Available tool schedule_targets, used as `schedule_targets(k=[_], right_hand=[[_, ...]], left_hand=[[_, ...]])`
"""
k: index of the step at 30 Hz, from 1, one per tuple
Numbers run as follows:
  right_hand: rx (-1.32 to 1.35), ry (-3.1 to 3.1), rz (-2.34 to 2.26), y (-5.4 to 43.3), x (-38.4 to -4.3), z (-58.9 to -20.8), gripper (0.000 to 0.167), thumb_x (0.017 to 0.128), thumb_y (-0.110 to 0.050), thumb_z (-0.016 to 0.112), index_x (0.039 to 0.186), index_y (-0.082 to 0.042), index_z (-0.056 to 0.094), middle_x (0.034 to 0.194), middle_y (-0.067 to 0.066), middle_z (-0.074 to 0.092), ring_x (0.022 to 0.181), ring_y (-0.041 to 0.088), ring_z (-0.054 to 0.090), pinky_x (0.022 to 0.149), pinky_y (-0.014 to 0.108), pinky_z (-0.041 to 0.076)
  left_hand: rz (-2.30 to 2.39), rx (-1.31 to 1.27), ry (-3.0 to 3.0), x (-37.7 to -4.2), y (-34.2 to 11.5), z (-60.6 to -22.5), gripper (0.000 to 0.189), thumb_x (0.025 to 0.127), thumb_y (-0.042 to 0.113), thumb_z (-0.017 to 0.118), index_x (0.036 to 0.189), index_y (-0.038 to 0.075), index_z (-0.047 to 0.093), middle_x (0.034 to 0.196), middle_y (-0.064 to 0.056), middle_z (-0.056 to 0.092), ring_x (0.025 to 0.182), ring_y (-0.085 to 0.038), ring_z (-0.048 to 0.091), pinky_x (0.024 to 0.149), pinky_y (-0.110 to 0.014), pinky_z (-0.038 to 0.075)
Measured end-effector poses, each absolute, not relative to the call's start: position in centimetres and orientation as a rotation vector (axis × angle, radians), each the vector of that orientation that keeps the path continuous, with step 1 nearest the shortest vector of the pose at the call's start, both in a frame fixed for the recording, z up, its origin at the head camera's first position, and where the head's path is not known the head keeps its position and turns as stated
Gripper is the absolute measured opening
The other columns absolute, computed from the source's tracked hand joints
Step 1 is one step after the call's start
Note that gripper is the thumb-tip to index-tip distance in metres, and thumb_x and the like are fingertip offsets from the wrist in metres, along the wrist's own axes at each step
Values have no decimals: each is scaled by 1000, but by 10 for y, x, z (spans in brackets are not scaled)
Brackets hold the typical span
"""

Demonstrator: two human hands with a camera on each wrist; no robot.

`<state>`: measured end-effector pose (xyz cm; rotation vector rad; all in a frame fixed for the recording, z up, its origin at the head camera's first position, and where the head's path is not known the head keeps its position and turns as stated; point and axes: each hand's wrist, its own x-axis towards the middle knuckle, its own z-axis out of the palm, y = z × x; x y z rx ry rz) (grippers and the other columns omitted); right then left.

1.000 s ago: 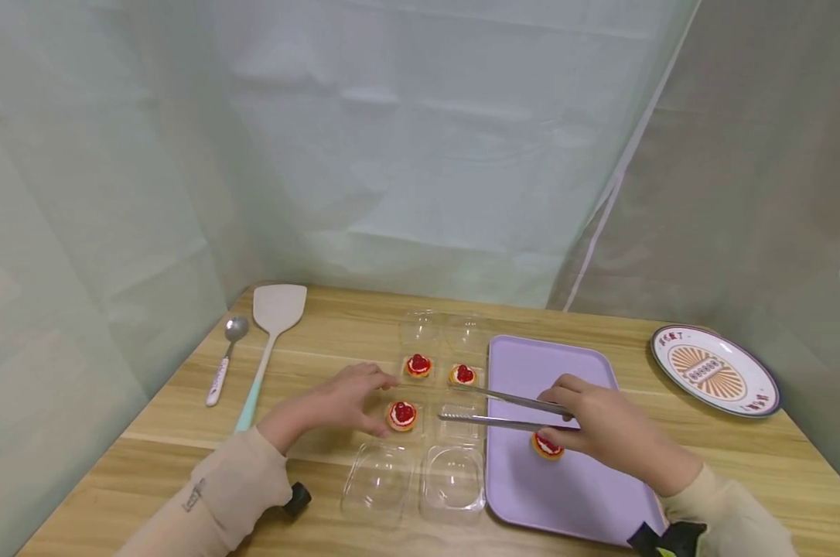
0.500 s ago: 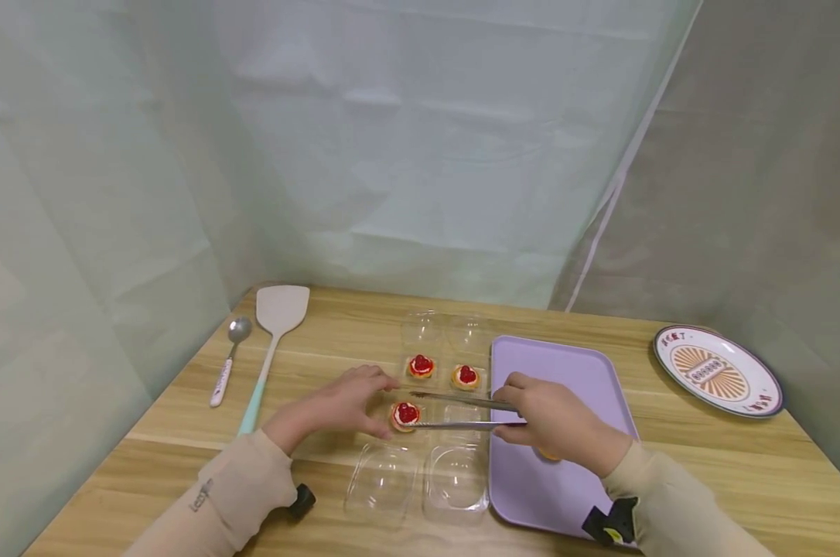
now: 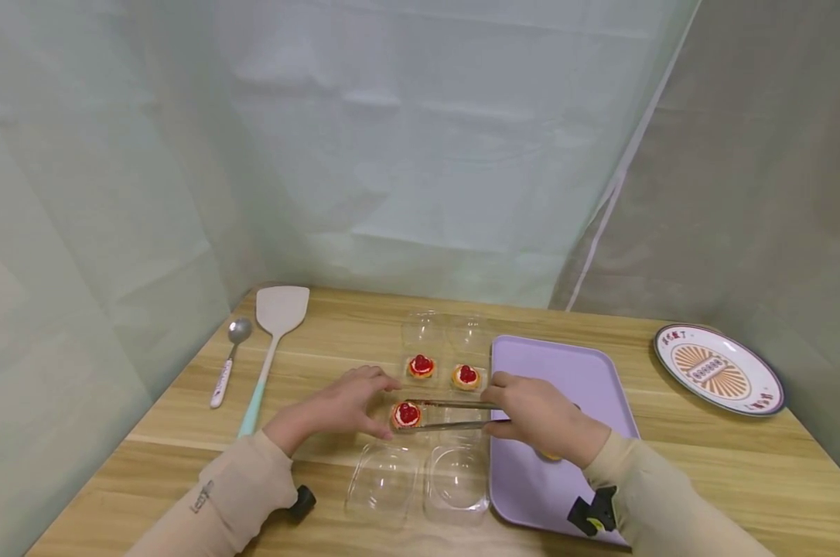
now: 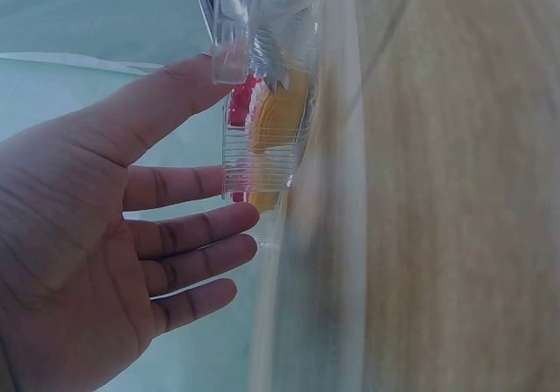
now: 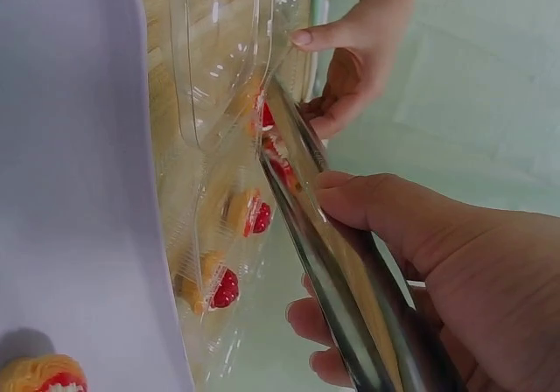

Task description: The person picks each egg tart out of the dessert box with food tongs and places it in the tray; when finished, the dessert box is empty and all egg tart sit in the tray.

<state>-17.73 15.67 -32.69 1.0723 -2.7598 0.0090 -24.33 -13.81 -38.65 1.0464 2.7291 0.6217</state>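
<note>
My right hand (image 3: 541, 416) grips metal tongs (image 3: 455, 404) that reach left across the clear plastic containers (image 3: 456, 483). Their tips straddle a red-topped tart (image 3: 408, 415) in the front left compartment. My left hand (image 3: 346, 401) is at that compartment's left side, fingers extended. In the left wrist view its thumb (image 4: 166, 103) and index finger lie right at the clear rim. Two more red-topped tarts, the left one (image 3: 421, 366) and the right one (image 3: 466, 377), sit in the rear compartments. Another tart (image 5: 44, 376) lies on the purple tray, mostly hidden under my right hand in the head view.
The purple tray (image 3: 552, 352) lies right of the containers. A patterned plate (image 3: 715, 371) stands at the far right. On the left lie a white spatula with a mint handle (image 3: 281, 308) and a spoon (image 3: 233, 344). Fabric sheets (image 3: 420, 155) surround the wooden table (image 3: 350, 317).
My right hand has moved left, bringing the tong tips from the right compartments to either side of the front left tart. My left hand has stayed nearly still.
</note>
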Motion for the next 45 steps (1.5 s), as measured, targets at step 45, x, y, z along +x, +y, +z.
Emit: schedule_targets(k=[45], right_hand=[[974,-2645,133,213,-142,-287,24,73,-23,82,93,-17,71,82,-11,57,65,0,51,55,19,45]], left_hand=[[621,1078,2731,-242,-138,-384,75,71,40,82,131,5,55,123,-9,58,117,-27,52,103,-47,44]])
